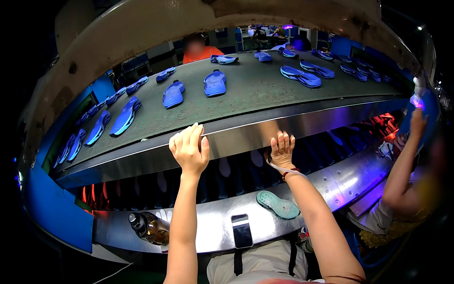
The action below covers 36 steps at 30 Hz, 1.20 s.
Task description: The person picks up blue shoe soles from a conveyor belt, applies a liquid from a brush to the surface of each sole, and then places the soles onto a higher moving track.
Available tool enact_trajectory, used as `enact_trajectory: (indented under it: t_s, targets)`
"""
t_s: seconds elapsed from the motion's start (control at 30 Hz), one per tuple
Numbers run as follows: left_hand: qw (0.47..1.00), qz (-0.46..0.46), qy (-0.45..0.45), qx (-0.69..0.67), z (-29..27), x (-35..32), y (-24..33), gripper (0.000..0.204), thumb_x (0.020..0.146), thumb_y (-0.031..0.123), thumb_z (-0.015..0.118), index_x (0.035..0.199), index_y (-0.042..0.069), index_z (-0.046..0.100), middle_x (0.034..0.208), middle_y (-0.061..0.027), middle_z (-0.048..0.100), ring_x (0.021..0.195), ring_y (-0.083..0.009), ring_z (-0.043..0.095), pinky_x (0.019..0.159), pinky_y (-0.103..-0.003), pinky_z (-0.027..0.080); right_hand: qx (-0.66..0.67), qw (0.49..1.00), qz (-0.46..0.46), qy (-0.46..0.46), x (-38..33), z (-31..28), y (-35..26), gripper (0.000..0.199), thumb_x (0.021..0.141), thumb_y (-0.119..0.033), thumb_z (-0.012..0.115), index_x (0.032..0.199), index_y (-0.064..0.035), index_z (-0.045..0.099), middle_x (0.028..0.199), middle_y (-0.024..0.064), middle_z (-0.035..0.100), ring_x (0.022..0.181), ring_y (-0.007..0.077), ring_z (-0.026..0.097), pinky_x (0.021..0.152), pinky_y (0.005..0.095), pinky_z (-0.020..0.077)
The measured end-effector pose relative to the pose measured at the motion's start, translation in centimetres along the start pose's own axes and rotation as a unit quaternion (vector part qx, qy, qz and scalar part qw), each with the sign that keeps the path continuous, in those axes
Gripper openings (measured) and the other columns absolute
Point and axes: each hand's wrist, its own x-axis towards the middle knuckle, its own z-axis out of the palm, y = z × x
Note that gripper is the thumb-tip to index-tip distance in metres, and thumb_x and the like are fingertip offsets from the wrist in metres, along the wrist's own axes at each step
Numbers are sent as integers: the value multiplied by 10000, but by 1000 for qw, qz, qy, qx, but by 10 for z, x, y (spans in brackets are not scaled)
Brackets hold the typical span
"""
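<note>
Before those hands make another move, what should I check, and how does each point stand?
1. Left hand visibly empty: ok; fingers at the steel rail.
2. Right hand visibly empty: ok; open at the rail's front.
3. Pale green shoe sole on the steel ledge: ok.
4. Smartphone well back from the ledge's front edge: not ok.
5. Bottle clear of left forearm: cannot tell; they meet in view.

Steel ledge (213, 222) glare, dark edges
</note>
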Motion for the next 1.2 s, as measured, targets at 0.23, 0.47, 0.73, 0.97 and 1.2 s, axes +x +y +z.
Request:
enact_trajectory:
  t_s: [0.23,0.47,0.73,0.97,1.2]
  targets:
    - [1000,3,1,2,3,1,3,254,806,241,457,934,78,603,977,-35,599,895,-196,513,857,-333,297,9,1000,0,-4,-2,0,4,741,736,-106,597,1330,-159,157,1401,85,132,1307,275,128,1042,478,106]
    - [1000,6,7,6,5,1,6,248,809,243,454,928,85,603,976,-33,601,891,-194,514,856,-329,299,6,1000,-5,-12,-3,0,7,747,713,-53,559,1331,-153,152,1405,89,107,1312,275,103,1048,475,69]
    - [1000,-24,9,-3,5,0,7,243,749,261,530,925,114,609,969,-18,600,906,-177,524,856,-342,308,8,998,-31,-57,-2,-9,15,800,565,-184,627,1235,-44,213,1304,207,224,1211,413,207,995,538,114]
    - [1000,-11,9,-6,-4,-2,1,240,778,247,502,926,89,605,984,-36,600,913,-189,513,857,-328,302,-4,998,-42,-47,0,-9,7,834,543,-171,630,1244,-58,192,1285,210,225,1108,411,323,929,555,181]
    - [1000,-11,4,-14,-5,0,2,236,766,220,510,934,84,603,985,-35,597,920,-196,510,856,-335,301,-19,998,-44,-41,0,-2,7,868,540,-174,630,1264,-68,165,1332,179,144,1225,384,182,1000,528,79]
